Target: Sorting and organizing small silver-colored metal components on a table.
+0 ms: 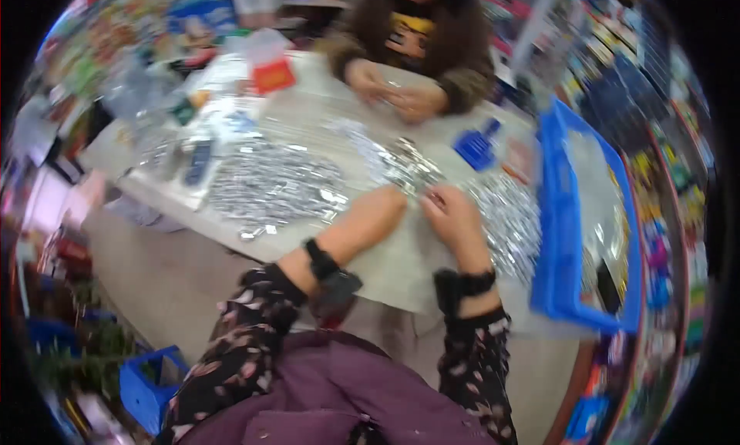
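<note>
My two hands are close together over the middle of the table, at the near edge of a small heap of shiny silver pieces (408, 161). My left hand (383, 204) reaches in from the left, its fingers smeared and mostly hidden. Just beside it, my right hand (455, 214) has its fingers curled in; whatever is between them is too small to make out. A wide pile of small silver pieces (274, 179) spreads to the left of my left hand. Another silver pile (505, 218) lies right of my right hand.
A blue tray (549, 229) holding clear plastic bags stands at the right. Near it lies a blue dustpan-shaped scoop (475, 148). Across the table (308, 125) sits another person with hands (401, 98) together. A red and white packet (271, 71) is at the back left.
</note>
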A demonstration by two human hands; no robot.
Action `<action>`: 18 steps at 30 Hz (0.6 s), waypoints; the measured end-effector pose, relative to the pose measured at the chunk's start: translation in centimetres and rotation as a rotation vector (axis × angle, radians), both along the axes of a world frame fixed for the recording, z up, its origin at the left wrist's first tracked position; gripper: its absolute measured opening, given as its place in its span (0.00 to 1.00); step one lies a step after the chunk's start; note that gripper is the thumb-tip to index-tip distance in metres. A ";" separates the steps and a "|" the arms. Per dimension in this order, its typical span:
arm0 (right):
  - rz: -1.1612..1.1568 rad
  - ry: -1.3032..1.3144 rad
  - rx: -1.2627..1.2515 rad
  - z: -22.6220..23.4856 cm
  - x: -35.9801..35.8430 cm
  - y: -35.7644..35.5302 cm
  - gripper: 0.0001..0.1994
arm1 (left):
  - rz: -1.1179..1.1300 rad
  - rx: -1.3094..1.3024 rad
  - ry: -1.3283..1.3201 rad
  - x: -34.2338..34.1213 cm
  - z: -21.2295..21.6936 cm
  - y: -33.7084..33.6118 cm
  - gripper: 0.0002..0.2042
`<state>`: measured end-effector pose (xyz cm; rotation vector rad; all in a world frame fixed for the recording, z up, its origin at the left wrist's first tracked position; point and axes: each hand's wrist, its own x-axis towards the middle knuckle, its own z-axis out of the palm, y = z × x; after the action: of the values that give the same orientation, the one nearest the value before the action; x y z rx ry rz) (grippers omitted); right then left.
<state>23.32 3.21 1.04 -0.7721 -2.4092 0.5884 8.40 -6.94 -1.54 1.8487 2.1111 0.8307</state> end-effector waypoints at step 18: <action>0.036 -0.002 -0.126 -0.5 0.2 -0.5 0.05 | -0.037 0.287 -0.782 0.9 -0.1 0.4 0.07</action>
<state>23.49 2.74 0.56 -0.7828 -2.4103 0.7600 9.28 -6.52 -1.67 1.3222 1.5072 1.5882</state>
